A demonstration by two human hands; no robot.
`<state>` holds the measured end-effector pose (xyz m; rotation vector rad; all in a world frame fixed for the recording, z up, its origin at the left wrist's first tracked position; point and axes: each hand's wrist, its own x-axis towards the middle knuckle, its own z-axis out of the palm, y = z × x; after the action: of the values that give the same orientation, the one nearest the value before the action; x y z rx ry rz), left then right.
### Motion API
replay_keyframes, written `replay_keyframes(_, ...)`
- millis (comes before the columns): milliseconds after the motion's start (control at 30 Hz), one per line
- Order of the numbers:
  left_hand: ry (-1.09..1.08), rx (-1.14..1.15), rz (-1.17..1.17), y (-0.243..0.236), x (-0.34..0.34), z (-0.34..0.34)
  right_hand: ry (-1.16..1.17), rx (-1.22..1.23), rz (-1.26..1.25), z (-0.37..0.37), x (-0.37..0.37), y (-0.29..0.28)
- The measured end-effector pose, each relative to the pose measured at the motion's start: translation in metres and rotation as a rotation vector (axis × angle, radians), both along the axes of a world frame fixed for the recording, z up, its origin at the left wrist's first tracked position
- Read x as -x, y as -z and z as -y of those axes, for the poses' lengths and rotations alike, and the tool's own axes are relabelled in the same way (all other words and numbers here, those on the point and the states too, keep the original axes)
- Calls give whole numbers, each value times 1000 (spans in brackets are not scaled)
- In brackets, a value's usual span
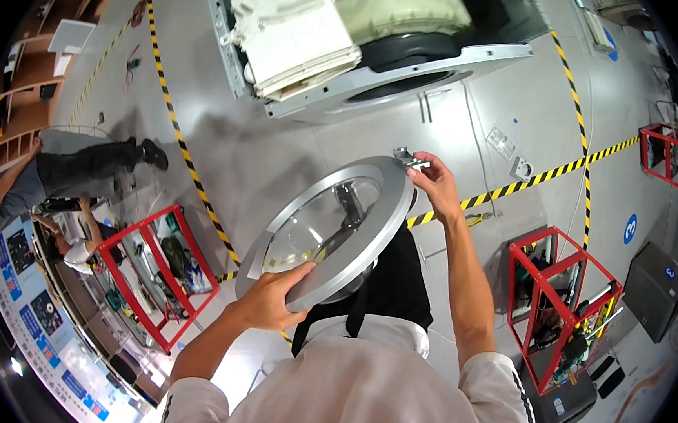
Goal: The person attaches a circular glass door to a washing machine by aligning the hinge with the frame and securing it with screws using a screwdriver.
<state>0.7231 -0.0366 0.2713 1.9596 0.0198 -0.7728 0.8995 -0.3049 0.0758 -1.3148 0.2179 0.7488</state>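
A round washing machine door (369, 251) with a wide grey ring and a clear bulging glass is held tilted before my body. My left hand (276, 297) is closed on the near left part of its ring, thumb on top. At the far right of the ring, my right hand (438, 183) pinches a small metal hinge bracket (407, 158), which lies at the door's edge. Whether the bracket is fastened to the ring I cannot tell. Ahead stands a partly opened washing machine (475, 60), with a round opening in its front panel and a white plastic housing (284, 35) at its left.
A red-framed tool cart (542, 285) stands to the right, and another red cart (146, 273) is at the left. Pliers (478, 219) and a white socket block (522, 169) lie on the floor near black-and-yellow tape (546, 176). People (83, 166) are at far left.
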Motion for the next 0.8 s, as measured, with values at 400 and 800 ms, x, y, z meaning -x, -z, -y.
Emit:
replay_keyframes(400,-61,-86,-195,8,43,-57,-311,109,116,-73,4,-12)
replay_keyframes(800,-2,-90,-295,18,55,-75,-338,49,-49,-69,16,-12)
